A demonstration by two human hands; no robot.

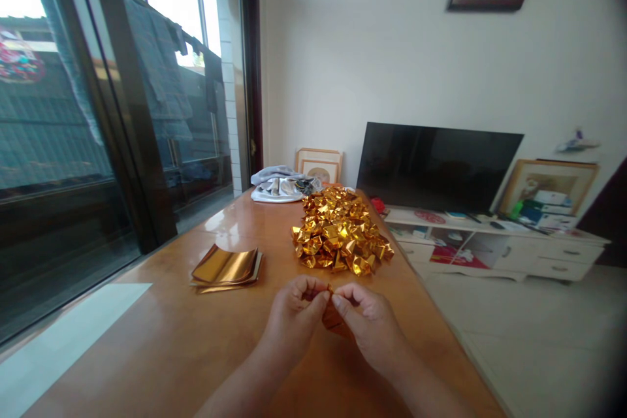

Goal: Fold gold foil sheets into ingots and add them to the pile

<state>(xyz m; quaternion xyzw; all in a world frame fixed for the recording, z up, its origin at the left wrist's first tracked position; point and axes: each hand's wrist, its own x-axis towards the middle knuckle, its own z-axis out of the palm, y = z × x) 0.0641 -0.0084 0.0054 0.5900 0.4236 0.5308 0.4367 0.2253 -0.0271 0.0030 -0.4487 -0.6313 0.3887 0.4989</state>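
Observation:
Both hands meet over the near middle of the table, pinching one piece of gold foil paper between thumbs and fingers. My left hand is closed on its upper left edge, and my right hand is closed on the upper right. The sheet looks partly folded, its lower part hanging between the hands; the fingers hide much of it. Just beyond lies a heap of folded gold foil pieces. Left of my hands rests a stack of flat gold foil sheets, slightly curled.
The glossy wooden table has its right edge near my right forearm. A pale strip lies along its left side. Grey cloth and picture frames are at the far end. A white cabinet with a television stands right.

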